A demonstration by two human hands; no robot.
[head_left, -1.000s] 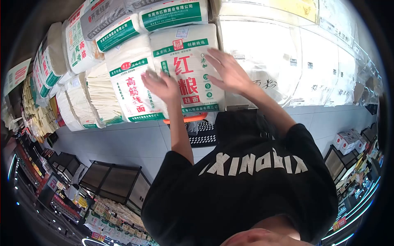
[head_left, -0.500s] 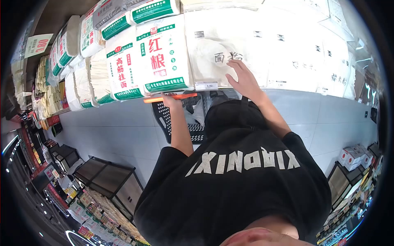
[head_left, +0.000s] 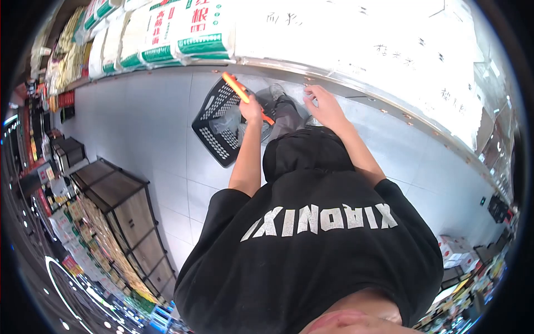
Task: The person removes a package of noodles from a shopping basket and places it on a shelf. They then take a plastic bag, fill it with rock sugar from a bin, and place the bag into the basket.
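My left hand point(head_left: 251, 109) is wrapped round the orange handle point(head_left: 236, 88) of a black perforated basket point(head_left: 209, 119). Clear plastic bags point(head_left: 227, 121) lie inside the basket, which hangs low above the floor. My right hand point(head_left: 324, 107) holds nothing; its fingers are loosely curled and apart, just in front of the shelf edge point(head_left: 356, 83). Beyond it lie white bags with handwritten labels point(head_left: 384, 51). White and green packets with red lettering point(head_left: 203, 28) sit on the shelf at the upper left.
Grey tiled floor point(head_left: 161, 111) lies below the shelf. A dark-framed cabinet point(head_left: 130, 222) stands at the lower left, near shelves of packaged goods point(head_left: 94, 234). White boxes point(head_left: 455, 249) are at the lower right. My shoe point(head_left: 277, 90) shows beside the basket.
The basket and its orange handle have swung out from beneath the shelf edge. My right hand has drawn back from the white bag. The view has turned and the shelf sits higher.
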